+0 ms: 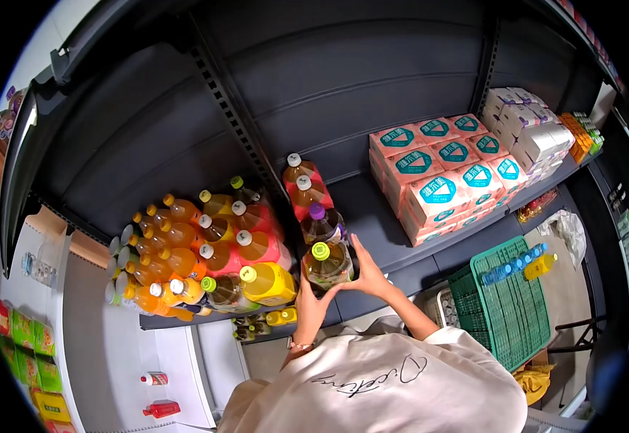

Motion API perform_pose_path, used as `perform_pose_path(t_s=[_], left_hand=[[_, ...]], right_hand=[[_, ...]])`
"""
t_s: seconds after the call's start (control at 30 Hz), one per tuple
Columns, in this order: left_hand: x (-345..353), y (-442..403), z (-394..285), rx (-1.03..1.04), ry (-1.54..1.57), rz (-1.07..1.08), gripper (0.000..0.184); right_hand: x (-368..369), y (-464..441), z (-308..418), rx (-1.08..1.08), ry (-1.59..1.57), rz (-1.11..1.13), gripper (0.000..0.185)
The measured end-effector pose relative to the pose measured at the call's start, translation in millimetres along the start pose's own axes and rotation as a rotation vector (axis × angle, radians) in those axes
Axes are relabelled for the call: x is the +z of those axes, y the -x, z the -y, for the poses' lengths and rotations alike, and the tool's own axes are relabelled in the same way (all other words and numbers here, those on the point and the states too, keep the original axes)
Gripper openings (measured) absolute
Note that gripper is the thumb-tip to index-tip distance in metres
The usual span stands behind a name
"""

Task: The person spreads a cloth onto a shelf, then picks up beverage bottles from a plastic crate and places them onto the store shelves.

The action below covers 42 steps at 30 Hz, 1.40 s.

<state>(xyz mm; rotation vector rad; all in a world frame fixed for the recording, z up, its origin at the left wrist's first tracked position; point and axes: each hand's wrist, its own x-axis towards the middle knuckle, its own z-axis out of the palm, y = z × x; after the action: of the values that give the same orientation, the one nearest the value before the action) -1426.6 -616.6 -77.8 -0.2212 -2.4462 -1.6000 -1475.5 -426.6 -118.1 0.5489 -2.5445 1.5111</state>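
A large dark drink bottle with a lime-green cap (329,263) stands upright at the shelf's front edge, between my two hands. My left hand (314,304) presses on its left side, with a bracelet at the wrist. My right hand (366,273) curves around the other side, fingers pointing toward the back. Right behind it stands a bottle with a purple cap (323,224). Farther back in the same row are two white-capped bottles (302,175) with red labels. A yellow bottle (270,283) is just left of my left hand.
Rows of orange drink bottles (177,238) fill the shelf's left part. Pink tissue packs (444,169) are stacked to the right, with white packs (531,133) beyond. A green crate (502,303) stands at lower right, with blue-capped bottles (513,265) on it.
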Motion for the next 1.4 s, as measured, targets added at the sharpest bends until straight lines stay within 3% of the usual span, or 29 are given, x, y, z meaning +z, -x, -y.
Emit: perform_pose_path(t_s=[0.07, 0.2, 0.47, 0.67, 0.83, 0.97, 1.0, 1.1, 1.2, 1.3, 1.4], left_hand=[[6, -2, 26, 0.028, -0.136, 0.102, 0.095], [11, -3, 35, -0.098, -0.045, 0.077, 0.063], [11, -11, 52, -0.085, -0.022, 0.135, 0.045], [3, -17, 48, -0.126, -0.011, 0.237, 0.043], [14, 3, 48, -0.116, 0.265, 0.154, 0.077], [20, 53, 47, -0.263, 0.284, 0.067, 0.109], [23, 71, 54, -0.25, 0.314, 0.055, 0.105], [23, 125, 63, -0.395, 0.219, 0.221, 0.102], [20, 179, 69, -0.496, 0.09, 0.589, 0.096], [10, 220, 42, -0.428, -0.097, 0.907, 0.085], [11, 261, 23, -0.382, -0.238, 1.059, 0.082]], right_hand=[[4, -2, -10, -0.051, -0.013, 0.053, 0.134], [1, -4, -3, 0.036, 0.011, 0.135, 0.131], [-1, -3, -6, 0.023, 0.013, 0.148, 0.126], [6, -2, -13, -0.011, 0.043, 0.114, 0.129], [13, 26, -8, -0.031, 0.153, -0.037, 0.125], [10, 80, -1, 0.041, 0.132, -0.209, 0.105], [9, 97, 0, 0.077, 0.109, -0.237, 0.096], [16, 159, -13, 0.256, 0.025, -0.291, 0.088], [23, 232, -28, 0.433, -0.076, -0.211, 0.079], [31, 299, -19, 0.649, -0.054, -0.039, 0.071], [38, 352, -2, 0.745, -0.039, 0.218, 0.063]])
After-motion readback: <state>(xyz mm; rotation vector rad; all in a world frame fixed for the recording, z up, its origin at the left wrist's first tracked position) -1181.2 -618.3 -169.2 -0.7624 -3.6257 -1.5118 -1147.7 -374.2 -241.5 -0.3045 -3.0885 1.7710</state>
